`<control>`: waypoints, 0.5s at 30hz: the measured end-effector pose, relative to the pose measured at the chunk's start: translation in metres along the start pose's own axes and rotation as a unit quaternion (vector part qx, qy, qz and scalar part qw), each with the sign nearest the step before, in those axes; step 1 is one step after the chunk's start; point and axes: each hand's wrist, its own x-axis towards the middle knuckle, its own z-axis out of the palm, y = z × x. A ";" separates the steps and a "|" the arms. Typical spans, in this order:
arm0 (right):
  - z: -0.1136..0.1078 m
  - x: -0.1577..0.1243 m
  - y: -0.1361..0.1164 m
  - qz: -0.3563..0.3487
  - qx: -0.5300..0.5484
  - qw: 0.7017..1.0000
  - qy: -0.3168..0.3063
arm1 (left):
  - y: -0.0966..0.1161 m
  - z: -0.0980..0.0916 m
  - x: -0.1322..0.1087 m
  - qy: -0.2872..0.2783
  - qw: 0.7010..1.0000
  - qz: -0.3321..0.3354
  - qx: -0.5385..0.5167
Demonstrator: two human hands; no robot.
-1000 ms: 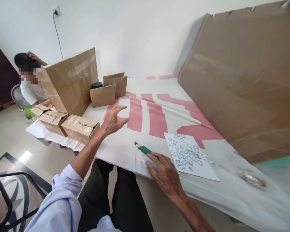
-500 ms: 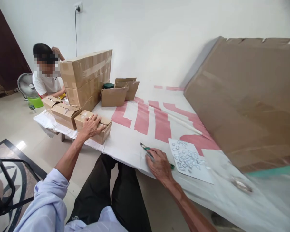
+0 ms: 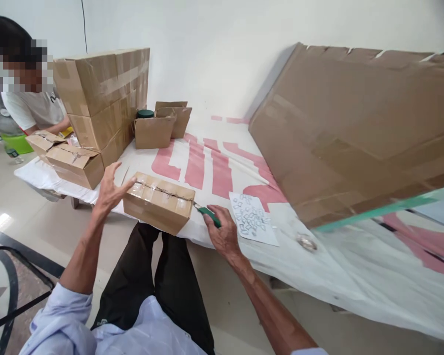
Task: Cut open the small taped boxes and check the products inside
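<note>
A small cardboard box (image 3: 159, 199) with clear tape over its top seam lies at the table's front edge. My left hand (image 3: 111, 190) is at its left end, thumb and fingers spread apart, the thumb at the box's upper corner; whether it touches I cannot tell. In my right hand (image 3: 224, 231) is a utility knife (image 3: 211, 217) with a green handle. Its blade points left at the right end of the box, close to the seam. A white sheet with small bluish pieces (image 3: 253, 219) lies right of the knife.
Two more small boxes (image 3: 76, 162) sit at the left beside a stack of taped cartons (image 3: 99, 93). An open box (image 3: 153, 133) with a dark green round thing stands behind. A big cardboard panel (image 3: 355, 133) leans on the right. Another person (image 3: 33, 106) sits at the far left.
The small box has moved right and turned, its taped seam now lengthwise before me. My left hand has come off its top to the left end. The knife has moved to the box's right end.
</note>
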 end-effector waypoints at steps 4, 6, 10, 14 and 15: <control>0.002 0.010 -0.036 0.007 0.070 0.997 -0.015 | -0.036 -0.012 0.014 -0.174 0.965 -0.092 -0.176; 0.004 0.015 -0.045 0.000 0.074 0.997 -0.030 | -0.043 -0.003 0.014 -0.204 0.956 -0.097 -0.190; -0.005 0.021 -0.054 0.026 0.079 0.996 -0.039 | -0.039 0.012 0.005 -0.236 0.947 -0.077 -0.204; -0.029 0.032 -0.077 0.007 0.052 0.999 -0.006 | -0.025 0.013 -0.011 -0.231 0.950 -0.052 -0.202; -0.034 0.036 -0.085 -0.010 0.038 0.999 -0.002 | -0.021 0.013 -0.016 -0.223 0.955 -0.045 -0.190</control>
